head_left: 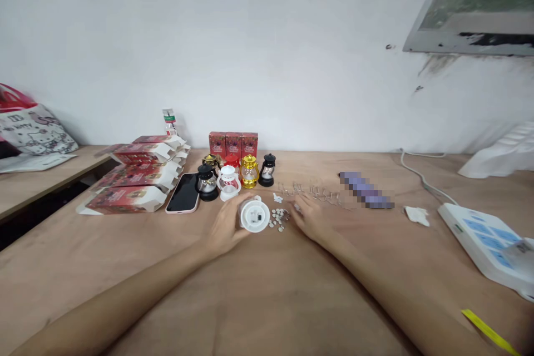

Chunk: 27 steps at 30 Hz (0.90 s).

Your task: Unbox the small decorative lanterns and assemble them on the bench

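My left hand (227,228) is wrapped round a small white lantern (254,215) lying on its side, its open round base turned toward me. My right hand (311,218) rests on the wooden table (258,300) just right of a little pile of button cells (278,218), fingers reaching toward them; whether it pinches one is hidden. Behind stand several mini lanterns: black (207,182), white (228,182), gold (249,171) and another black one (267,170). A row of small metal wire hooks (315,190) lies to the right.
Three red boxes (233,144) stand at the wall. Flat red-and-white cartons (137,178) are stacked at left beside a phone (183,193). A white device (486,239) with cable lies at right, a yellow tape (488,332) near the edge, a printed bag (33,133) far left.
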### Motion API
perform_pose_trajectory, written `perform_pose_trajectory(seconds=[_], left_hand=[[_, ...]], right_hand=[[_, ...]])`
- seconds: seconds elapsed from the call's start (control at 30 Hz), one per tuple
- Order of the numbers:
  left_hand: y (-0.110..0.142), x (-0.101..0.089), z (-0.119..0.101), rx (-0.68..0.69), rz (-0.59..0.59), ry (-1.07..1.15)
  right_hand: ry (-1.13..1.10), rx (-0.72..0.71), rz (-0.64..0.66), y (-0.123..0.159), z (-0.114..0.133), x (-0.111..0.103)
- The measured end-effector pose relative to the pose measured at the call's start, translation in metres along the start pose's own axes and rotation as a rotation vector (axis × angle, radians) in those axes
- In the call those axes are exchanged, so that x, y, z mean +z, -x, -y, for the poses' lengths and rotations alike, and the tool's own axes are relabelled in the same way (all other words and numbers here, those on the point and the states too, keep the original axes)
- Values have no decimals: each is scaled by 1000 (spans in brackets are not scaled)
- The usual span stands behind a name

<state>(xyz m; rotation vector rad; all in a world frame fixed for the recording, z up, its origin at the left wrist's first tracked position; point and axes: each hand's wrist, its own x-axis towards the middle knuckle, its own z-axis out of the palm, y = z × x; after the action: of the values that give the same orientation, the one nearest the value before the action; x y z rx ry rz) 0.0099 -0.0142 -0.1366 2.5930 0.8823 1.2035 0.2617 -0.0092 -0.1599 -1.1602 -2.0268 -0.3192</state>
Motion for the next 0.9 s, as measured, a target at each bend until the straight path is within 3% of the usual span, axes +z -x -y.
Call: perform_pose_trajectory(seconds=[0.3,0.47,0.57,0.7,0.9], left_hand=[[-5,-1,-7,185,-26,-302],[-10,5,-10,157,-59,-545],[-20,9,-11,238,-65,-670],[-43,12,-14,329,97,-753],[-72,24,-13,262,287,-880]], right_hand=[[-292,110,295,-2,38,-2],[-275,64,342,-2,37,-1],[-218,11,333,-2,36,2],[-211,-44,299,-3,36,4],[-185,-120,284,-5,38,1]])
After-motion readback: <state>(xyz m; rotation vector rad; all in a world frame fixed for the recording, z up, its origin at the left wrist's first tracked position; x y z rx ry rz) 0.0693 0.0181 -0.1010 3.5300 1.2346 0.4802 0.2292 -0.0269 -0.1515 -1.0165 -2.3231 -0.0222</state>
